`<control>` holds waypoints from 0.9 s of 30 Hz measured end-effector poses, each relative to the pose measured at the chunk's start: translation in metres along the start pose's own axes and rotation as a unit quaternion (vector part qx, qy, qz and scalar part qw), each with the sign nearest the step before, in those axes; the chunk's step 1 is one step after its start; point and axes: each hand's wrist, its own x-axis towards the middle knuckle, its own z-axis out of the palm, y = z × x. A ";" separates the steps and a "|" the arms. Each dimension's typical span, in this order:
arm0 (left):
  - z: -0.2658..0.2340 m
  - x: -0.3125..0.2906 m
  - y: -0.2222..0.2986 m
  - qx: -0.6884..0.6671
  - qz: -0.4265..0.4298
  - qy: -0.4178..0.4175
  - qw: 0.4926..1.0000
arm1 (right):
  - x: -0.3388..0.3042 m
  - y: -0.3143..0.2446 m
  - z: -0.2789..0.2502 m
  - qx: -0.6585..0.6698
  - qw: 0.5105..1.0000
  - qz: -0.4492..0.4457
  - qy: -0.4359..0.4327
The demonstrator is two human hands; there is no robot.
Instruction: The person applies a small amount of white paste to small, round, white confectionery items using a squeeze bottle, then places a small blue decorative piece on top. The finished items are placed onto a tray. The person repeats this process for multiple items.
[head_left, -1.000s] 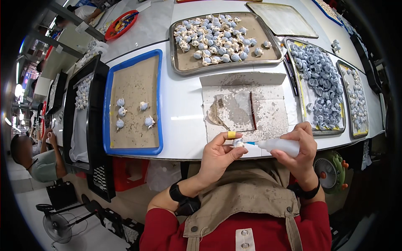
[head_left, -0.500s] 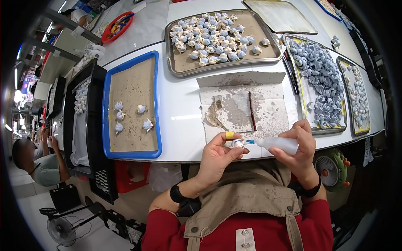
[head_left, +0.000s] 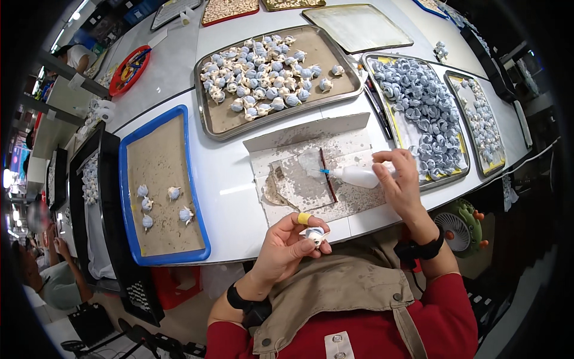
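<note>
Between the thumb and fingers of my left hand is a small cream and pale-blue figurine, close to the apron at the table's front edge. Yellow tape wraps one finger. My right hand grips the rear end of a white squeeze bottle, which lies almost level, its thin blue nozzle pointing left. That nozzle is over or against a dark brown stick on the stained cardboard; whether they touch, I cannot tell.
A blue-rimmed tray at left bears several similar figurines. Many more fill a metal tray behind the cardboard. Blue-grey curled pieces heap in a tray at right, beside another tray of small parts. A green fan stands below the table's edge.
The bottle in my right hand has moved away from the figurine, leftward and farther out over the cardboard. My left hand has drawn nearer with the figurine. The whole view has turned.
</note>
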 end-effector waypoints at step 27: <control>0.022 0.008 -0.024 0.068 0.098 0.071 0.990 | -0.030 -0.071 0.010 0.240 0.961 -0.111 -0.084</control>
